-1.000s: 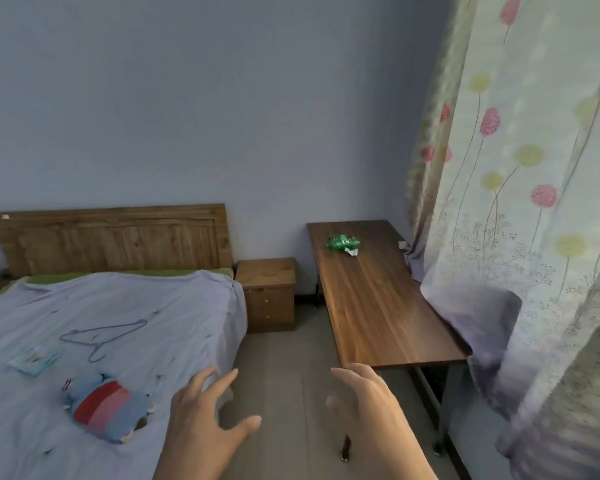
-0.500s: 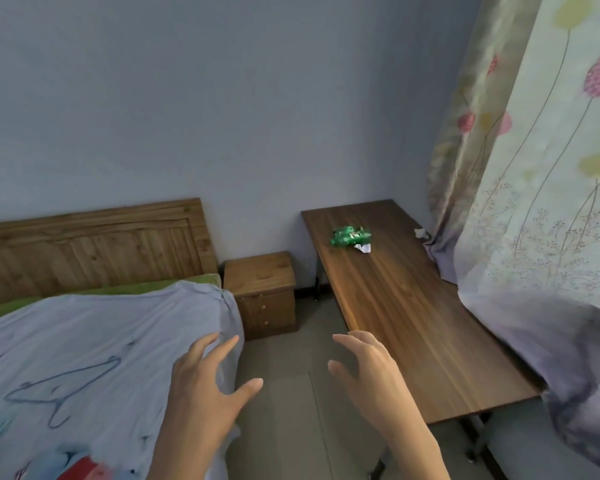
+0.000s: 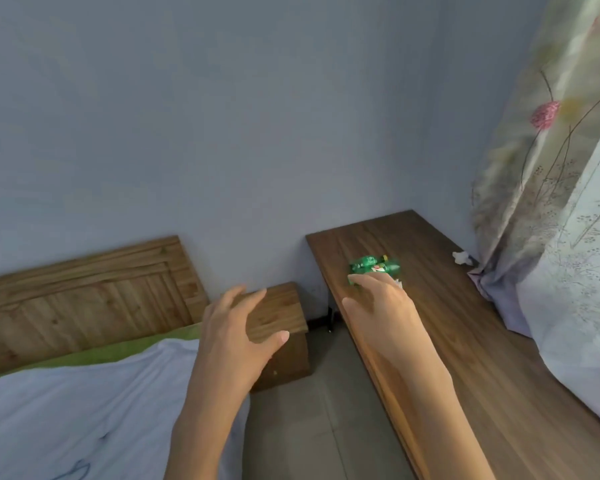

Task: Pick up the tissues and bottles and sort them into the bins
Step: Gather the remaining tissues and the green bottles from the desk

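A crushed green plastic bottle lies on the long dark wooden table, near its far end. My right hand reaches over the table with spread fingers, its fingertips just short of the bottle and holding nothing. A bit of white tissue peeks out from behind that hand. A second crumpled white tissue lies at the table's right edge by the curtain. My left hand hovers open above the gap between bed and nightstand. No bins are in sight.
A small wooden nightstand stands between the bed and the table. A wooden headboard runs along the wall. A floral curtain drapes onto the table's right side. Tiled floor shows between bed and table.
The view has moved closer to the table's far end. My right hand has stretched forward over the table toward the green bottle; my left hand has risen and moved forward too.
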Available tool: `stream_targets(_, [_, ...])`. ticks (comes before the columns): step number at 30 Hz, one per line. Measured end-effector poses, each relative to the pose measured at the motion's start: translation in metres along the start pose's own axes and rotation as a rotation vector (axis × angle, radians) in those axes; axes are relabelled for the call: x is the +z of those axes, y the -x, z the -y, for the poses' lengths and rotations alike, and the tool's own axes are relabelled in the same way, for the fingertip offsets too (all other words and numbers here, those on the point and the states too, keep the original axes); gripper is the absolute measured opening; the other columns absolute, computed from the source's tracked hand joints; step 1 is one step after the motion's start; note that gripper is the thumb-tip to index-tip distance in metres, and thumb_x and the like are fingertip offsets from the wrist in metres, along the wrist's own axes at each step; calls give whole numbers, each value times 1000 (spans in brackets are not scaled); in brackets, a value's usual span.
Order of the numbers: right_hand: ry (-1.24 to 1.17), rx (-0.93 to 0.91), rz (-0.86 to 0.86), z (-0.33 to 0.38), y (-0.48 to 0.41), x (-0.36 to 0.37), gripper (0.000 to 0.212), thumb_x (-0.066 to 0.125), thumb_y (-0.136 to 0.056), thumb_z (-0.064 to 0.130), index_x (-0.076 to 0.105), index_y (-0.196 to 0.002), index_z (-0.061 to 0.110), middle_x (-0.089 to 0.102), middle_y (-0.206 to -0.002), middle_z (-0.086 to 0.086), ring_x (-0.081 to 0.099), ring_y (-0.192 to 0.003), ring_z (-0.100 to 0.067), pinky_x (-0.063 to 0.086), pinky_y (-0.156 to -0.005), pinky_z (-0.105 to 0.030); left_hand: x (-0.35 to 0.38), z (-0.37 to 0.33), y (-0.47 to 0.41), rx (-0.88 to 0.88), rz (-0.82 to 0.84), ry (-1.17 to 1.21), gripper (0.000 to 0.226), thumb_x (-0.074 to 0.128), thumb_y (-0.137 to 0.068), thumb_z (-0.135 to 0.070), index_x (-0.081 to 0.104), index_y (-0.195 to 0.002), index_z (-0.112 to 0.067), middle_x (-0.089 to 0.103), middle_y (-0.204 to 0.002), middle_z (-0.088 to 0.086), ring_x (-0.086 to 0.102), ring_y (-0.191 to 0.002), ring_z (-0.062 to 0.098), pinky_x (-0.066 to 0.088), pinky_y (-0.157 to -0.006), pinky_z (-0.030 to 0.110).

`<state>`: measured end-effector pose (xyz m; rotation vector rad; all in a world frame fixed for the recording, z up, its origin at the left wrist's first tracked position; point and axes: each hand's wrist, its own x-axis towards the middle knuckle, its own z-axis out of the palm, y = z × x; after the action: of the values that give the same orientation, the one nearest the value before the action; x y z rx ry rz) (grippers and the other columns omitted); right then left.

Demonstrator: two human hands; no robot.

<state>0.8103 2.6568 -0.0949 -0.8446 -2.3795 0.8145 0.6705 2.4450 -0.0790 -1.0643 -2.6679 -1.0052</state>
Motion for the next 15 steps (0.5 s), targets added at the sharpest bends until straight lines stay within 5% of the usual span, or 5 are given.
stream_targets(8, [41, 79, 133, -27, -115, 44, 44, 67, -98, 33, 63, -140, 22, 57, -143, 2, 55, -130, -22, 51, -102, -39, 65, 18, -138, 17, 163, -3, 81, 86, -77, -54, 55, -150, -37, 42, -157, -10, 35, -146, 16, 31, -122, 37])
stream_targets(15, [86, 300, -33, -89, -221, 56, 47, 69, -97, 34, 61, -144, 29, 55, -146, 5, 56, -131, -21, 50, -105, -40, 147, 22, -281, 168, 337, 31, 79, 83, -82, -54, 50, -152, -40, 37, -160, -12, 33, -147, 16, 35, -118, 38])
